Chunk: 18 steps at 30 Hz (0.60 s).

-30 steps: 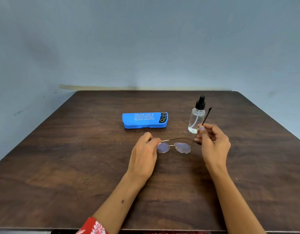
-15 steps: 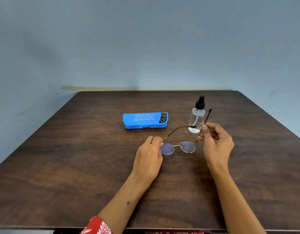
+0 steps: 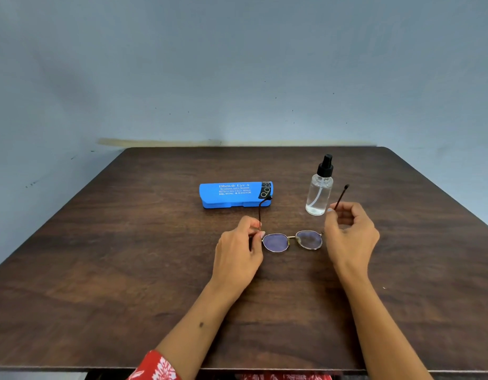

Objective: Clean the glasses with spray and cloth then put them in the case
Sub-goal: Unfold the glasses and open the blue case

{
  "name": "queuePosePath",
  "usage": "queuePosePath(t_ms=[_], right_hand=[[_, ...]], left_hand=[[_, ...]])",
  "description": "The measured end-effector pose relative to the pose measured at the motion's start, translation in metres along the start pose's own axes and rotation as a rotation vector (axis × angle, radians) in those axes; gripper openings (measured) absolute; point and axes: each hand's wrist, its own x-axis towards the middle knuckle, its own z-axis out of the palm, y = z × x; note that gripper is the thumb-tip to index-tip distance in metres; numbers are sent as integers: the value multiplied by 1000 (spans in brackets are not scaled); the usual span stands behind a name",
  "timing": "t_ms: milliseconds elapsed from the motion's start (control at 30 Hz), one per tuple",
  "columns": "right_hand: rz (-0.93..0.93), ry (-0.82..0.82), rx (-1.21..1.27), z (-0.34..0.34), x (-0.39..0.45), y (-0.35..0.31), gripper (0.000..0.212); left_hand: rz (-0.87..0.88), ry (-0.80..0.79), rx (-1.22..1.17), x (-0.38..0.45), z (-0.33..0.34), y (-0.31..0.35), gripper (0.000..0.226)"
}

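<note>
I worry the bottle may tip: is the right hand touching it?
Apart. The head view shows a strip of bare table between the right hand, which pinches the temple of the glasses, and the bottle.

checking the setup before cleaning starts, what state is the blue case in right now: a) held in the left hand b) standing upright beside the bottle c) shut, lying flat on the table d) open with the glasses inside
c: the blue case lies flat and shut on the table, while both hands pinch the temples of the glasses nearer the person.
</note>
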Motion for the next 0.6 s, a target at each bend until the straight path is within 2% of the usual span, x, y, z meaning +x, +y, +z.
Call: queuePosePath(t_ms=[133,233,300,367,500,600], right_hand=[[-4,-13,-48,-1,-3,-1,9],[3,-2,-85,-3,-5,-3,22],[11,40,-82,-5,-6,-6,31],[-22,134,28,-10,-6,-12,36],[-327,400,173,-27,-5,-33,38],[-665,450,261,-24,-15,-70,34]], left_hand=[[-2,-18,3,0,0,-2,16],[-20,-56,7,-1,-2,-3,28],[-23,-74,15,-2,-5,-1,37],[0,-58,50,-1,-11,0,44],[44,102,-36,5,-36,-6,49],[36,184,-45,21,-55,-25,58]])
